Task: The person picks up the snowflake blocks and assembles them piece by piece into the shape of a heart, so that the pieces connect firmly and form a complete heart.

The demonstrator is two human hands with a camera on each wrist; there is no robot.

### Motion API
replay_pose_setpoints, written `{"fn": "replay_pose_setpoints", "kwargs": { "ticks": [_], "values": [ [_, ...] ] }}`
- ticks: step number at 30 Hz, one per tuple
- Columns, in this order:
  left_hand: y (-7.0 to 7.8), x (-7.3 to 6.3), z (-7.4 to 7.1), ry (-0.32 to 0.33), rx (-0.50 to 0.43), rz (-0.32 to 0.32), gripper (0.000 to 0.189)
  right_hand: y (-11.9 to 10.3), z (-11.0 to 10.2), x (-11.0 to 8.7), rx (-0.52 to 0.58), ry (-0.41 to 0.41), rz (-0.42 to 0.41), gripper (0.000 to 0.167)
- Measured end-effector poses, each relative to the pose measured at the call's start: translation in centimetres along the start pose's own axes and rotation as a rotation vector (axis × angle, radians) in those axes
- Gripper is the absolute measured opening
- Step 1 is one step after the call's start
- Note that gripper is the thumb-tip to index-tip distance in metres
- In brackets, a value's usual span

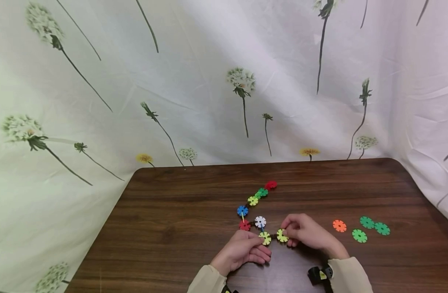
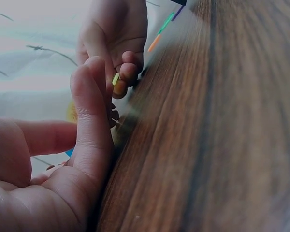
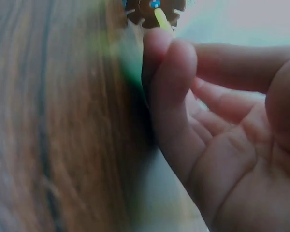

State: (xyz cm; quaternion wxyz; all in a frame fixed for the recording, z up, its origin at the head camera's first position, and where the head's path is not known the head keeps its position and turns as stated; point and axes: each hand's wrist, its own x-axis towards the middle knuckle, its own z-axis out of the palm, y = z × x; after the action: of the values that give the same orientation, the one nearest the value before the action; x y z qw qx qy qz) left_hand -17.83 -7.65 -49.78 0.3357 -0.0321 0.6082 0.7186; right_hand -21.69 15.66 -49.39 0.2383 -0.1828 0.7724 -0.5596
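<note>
A zigzag chain of notched plastic interlocking discs runs over the table, from a red disc [image 1: 271, 185] at the far end past a blue disc [image 1: 242, 210] and a white disc [image 1: 260, 221]. At the near end, my left hand [image 1: 242, 249] pinches a yellow disc [image 1: 266, 239] between thumb and fingers. My right hand [image 1: 309, 232] pinches the last yellow disc [image 1: 282, 235] by its right side. Between these two yellow discs stands a brown disc [image 3: 140, 15], seen face-on in the right wrist view. Fingers hide part of both yellow discs.
Right of my right hand lie an orange disc [image 1: 339, 226] and several loose green discs [image 1: 359, 235]. The dark wooden table [image 1: 165, 244] meets a white cloth [image 1: 209, 122] printed with dandelions at its far edge.
</note>
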Motion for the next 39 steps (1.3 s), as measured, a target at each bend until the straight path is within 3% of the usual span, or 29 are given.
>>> {"fn": "replay_pose_setpoints", "kwargs": {
  "ticks": [5,10,25,33,39],
  "values": [
    [0.0,0.1,0.0,0.021,0.004,-0.005,0.016,0.0,0.4,0.3,0.087,0.066,0.074,0.018],
    [-0.1,0.1,0.1,0.035,0.001,-0.003,0.016,0.0,0.7,0.5,0.099,0.088,0.098,0.016],
    [-0.3,0.4,0.1,0.032,-0.01,0.008,0.013,-0.2,0.9,0.5,0.072,0.088,0.053,0.015],
    [-0.2,0.4,0.0,0.023,-0.014,-0.007,0.012,-0.5,0.2,0.2,-0.104,0.156,0.021,0.02],
    [-0.2,0.5,0.0,0.033,-0.01,0.001,0.011,-0.2,-3.1,-1.8,-0.235,0.278,-0.054,0.026]
  ]
}}
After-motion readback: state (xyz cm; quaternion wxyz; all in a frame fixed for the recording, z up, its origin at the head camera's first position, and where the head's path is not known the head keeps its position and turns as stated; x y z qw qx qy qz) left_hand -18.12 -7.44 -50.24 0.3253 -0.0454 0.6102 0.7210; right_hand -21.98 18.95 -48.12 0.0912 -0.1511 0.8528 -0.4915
